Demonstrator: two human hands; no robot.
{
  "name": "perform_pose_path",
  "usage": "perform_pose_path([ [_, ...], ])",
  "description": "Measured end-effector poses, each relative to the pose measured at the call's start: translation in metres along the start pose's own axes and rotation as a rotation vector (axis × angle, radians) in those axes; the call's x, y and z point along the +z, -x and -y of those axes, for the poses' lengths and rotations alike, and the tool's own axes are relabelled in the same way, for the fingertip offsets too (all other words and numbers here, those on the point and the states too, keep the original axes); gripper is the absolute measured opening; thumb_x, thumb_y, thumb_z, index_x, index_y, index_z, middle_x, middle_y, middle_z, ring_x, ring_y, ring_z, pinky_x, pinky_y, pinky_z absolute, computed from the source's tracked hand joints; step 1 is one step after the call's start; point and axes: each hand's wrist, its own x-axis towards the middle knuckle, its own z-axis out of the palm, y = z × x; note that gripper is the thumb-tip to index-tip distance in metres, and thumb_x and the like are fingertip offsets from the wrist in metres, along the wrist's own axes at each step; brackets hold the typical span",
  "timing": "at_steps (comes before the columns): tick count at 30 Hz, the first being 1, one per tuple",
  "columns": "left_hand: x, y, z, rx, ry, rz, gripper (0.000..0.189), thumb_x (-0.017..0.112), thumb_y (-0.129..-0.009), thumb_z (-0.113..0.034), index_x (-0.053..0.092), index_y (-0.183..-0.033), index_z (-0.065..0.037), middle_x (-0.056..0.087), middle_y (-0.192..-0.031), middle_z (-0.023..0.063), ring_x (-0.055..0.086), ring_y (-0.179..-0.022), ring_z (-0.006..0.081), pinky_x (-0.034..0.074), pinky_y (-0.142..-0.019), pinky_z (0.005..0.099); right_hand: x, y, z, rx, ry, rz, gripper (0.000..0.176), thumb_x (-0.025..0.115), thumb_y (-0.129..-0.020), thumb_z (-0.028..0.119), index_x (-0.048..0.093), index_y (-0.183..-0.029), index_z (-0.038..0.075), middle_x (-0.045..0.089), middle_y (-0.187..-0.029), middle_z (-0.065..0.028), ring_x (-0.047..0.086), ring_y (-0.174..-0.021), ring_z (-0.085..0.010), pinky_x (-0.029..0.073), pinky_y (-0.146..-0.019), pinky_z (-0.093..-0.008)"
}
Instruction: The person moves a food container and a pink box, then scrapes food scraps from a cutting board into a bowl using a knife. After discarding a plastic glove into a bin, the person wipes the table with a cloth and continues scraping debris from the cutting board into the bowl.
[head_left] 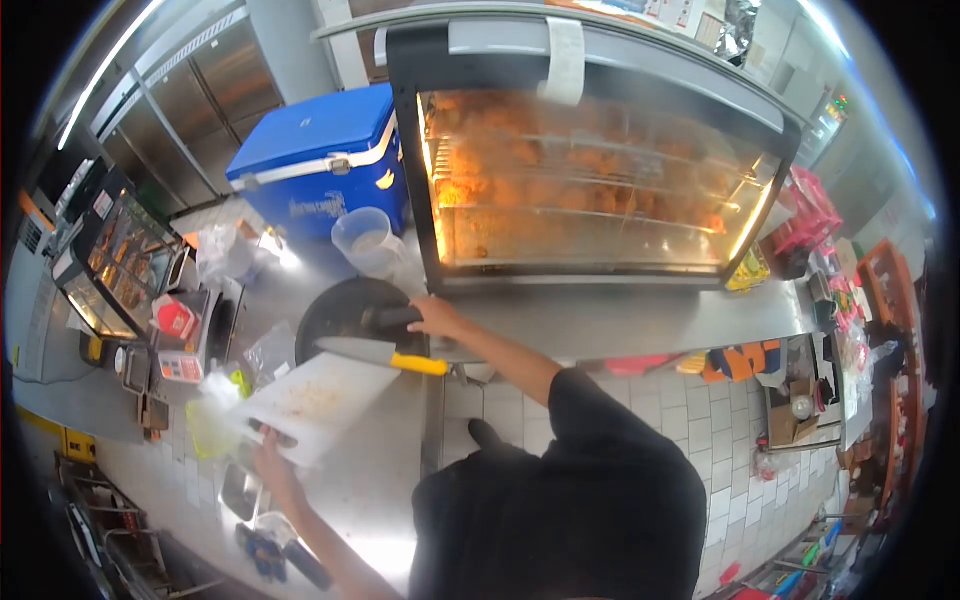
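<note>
On the steel counter, a white cutting board (pixel 330 400) with orange-brown smears overlaps the near part of a dark round pan (pixel 345 308). A knife with a yellow handle (pixel 418 364) lies across the board's far edge. My left hand (pixel 272 455) grips the board at the slot in its near left corner. My right hand (pixel 437 317) is at the black handle (pixel 392 316) on the pan's right side, its fingers closed round the end. A clear plastic jug (pixel 366 242) stands just beyond the pan.
A lit glass display case (pixel 600 180) of orange-brown food stands beyond the counter (pixel 370 480). A blue cooler (pixel 318 160) is at its left. Left of the board are plastic bags (pixel 268 350), a scale (pixel 187 350) and a metal tray (pixel 241 492).
</note>
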Motion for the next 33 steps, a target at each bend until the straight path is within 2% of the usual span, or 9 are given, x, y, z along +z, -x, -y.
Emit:
perform_pose_path([
  [4, -0.005, -0.002, 0.0, -0.09, 0.048, 0.046, 0.042, 0.059, -0.088, -0.021, 0.054, -0.123, 0.002, 0.056, -0.118, 0.0115, 0.056, -0.105, 0.0198, 0.05, -0.082, 0.0338, 0.001, -0.007, -0.002, 0.12, -0.086, 0.054, 0.059, 0.068, -0.078, 0.045, 0.052, -0.115, 0.001, 0.061, -0.108, -0.0236, 0.058, -0.102, -0.039, 0.046, -0.086, -0.0444],
  [10, -0.003, 0.002, 0.002, -0.062, 0.037, 0.06, 0.042, 0.058, -0.089, -0.022, 0.053, -0.123, 0.001, 0.059, -0.11, 0.0093, 0.061, -0.093, 0.0155, 0.052, -0.069, 0.028, 0.009, -0.004, -0.006, 0.379, -0.283, 0.09, 0.073, 0.068, -0.074, 0.056, 0.05, -0.116, -0.002, 0.061, -0.109, -0.0259, 0.058, -0.105, -0.0392, 0.046, -0.089, -0.041],
  [12, 0.002, 0.007, -0.003, -0.046, 0.06, 0.046, 0.041, 0.058, -0.089, -0.022, 0.054, -0.123, 0.002, 0.061, -0.104, 0.0082, 0.062, -0.085, 0.013, 0.052, -0.063, 0.0255, 0.029, -0.005, -0.026, 0.305, -0.206, -0.061, 0.075, 0.069, -0.074, 0.057, 0.05, -0.116, -0.002, 0.064, -0.096, -0.0208, 0.065, -0.087, -0.0333, 0.052, -0.074, -0.0389],
  [14, 0.004, 0.009, -0.001, -0.037, 0.002, 0.014, 0.039, 0.057, -0.09, -0.021, 0.055, -0.121, 0.003, 0.062, -0.095, 0.0054, 0.062, -0.076, 0.011, 0.05, -0.057, 0.023, 0.007, -0.004, -0.008, 0.509, -0.448, 0.119, 0.075, 0.07, -0.077, 0.054, 0.047, -0.122, -0.002, 0.063, -0.078, -0.013, 0.061, -0.06, -0.0205, 0.049, -0.054, -0.0325],
  [18, 0.006, 0.014, 0.003, 0.004, -0.005, 0.012, 0.039, 0.055, -0.09, -0.02, 0.055, -0.121, 0.003, 0.065, -0.091, 0.0059, 0.064, -0.071, 0.0098, 0.051, -0.053, 0.0225, -0.002, -0.003, 0.001, 0.48, -0.462, 0.202, 0.077, 0.072, -0.075, 0.054, 0.047, -0.118, -0.004, 0.058, -0.069, -0.0095, 0.053, -0.044, -0.0164, 0.042, -0.041, -0.0288],
  [23, 0.011, 0.023, -0.004, 0.004, 0.022, 0.001, 0.038, 0.053, -0.089, -0.016, 0.055, -0.122, 0.002, 0.066, -0.09, 0.0051, 0.063, -0.069, 0.0098, 0.051, -0.052, 0.0225, 0.008, -0.002, 0.002, 0.444, -0.317, 0.091, 0.076, 0.072, -0.072, 0.058, 0.051, -0.114, -0.002, 0.063, -0.086, -0.0183, 0.06, -0.054, -0.0215, 0.048, -0.048, -0.0312],
  [26, 0.01, 0.028, -0.002, -0.005, 0.058, -0.026, 0.037, 0.052, -0.089, -0.015, 0.055, -0.122, 0.002, 0.065, -0.09, 0.0047, 0.063, -0.068, 0.0096, 0.051, -0.052, 0.0222, -0.002, 0.0, 0.013, 0.442, -0.158, 0.094, 0.071, 0.071, -0.074, 0.054, 0.049, -0.115, 0.0, 0.06, -0.108, -0.0215, 0.064, -0.085, -0.0274, 0.051, -0.071, -0.0379],
  [30, 0.008, 0.029, 0.001, -0.017, 0.075, -0.037, 0.037, 0.052, -0.09, -0.015, 0.055, -0.122, 0.002, 0.065, -0.09, 0.0047, 0.062, -0.068, 0.0092, 0.05, -0.052, 0.0229, 0.0, 0.007, 0.02, 0.368, -0.008, -0.007, 0.065, 0.071, -0.076, 0.049, 0.05, -0.115, 0.002, 0.058, -0.11, -0.0208, 0.058, -0.097, -0.0316, 0.046, -0.085, -0.0421],
  [33, 0.011, 0.027, -0.004, -0.017, 0.08, -0.023, 0.04, 0.053, -0.09, -0.017, 0.052, -0.126, 0.001, 0.064, -0.091, 0.0053, 0.062, -0.068, 0.0095, 0.05, -0.051, 0.0235, -0.019, 0.027, 0.063, -0.167, 0.333, -0.39, 0.048, 0.069, -0.08, 0.04, 0.052, -0.108, 0.005, 0.057, -0.098, -0.0183, 0.058, -0.091, -0.0393, 0.046, -0.081, -0.0448],
])
